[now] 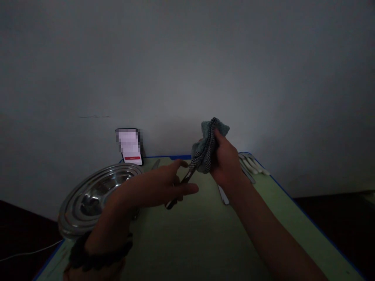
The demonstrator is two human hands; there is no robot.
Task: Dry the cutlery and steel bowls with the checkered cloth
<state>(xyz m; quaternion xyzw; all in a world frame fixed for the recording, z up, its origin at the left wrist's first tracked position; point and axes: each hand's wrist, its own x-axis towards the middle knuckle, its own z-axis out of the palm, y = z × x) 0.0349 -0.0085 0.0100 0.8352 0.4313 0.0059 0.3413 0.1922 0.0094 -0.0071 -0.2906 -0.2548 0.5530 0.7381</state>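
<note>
My left hand (164, 187) grips the lower part of a slim metal utensil (186, 178), its index finger reaching along it toward the cloth. The utensil slants up to the right, and its upper end is hidden, so I cannot tell its kind. Bunched around that end is a grey-green cloth (199, 150) with a black-and-white checked strip. My right hand (227, 160) squeezes the cloth, thumb on top. Both hands are raised over the table. Below my right hand lies a pale, flat-ended piece (224, 195), partly covered by the forearm.
Large, shiny steel basin (68, 212) at the left, behind my left forearm. A lit phone (130, 146) leans on the wall. A blade-like metal piece (156, 164) lies near the basin. Several white-handled utensils (254, 166) lie at the back right of the green, blue-edged table (205, 242).
</note>
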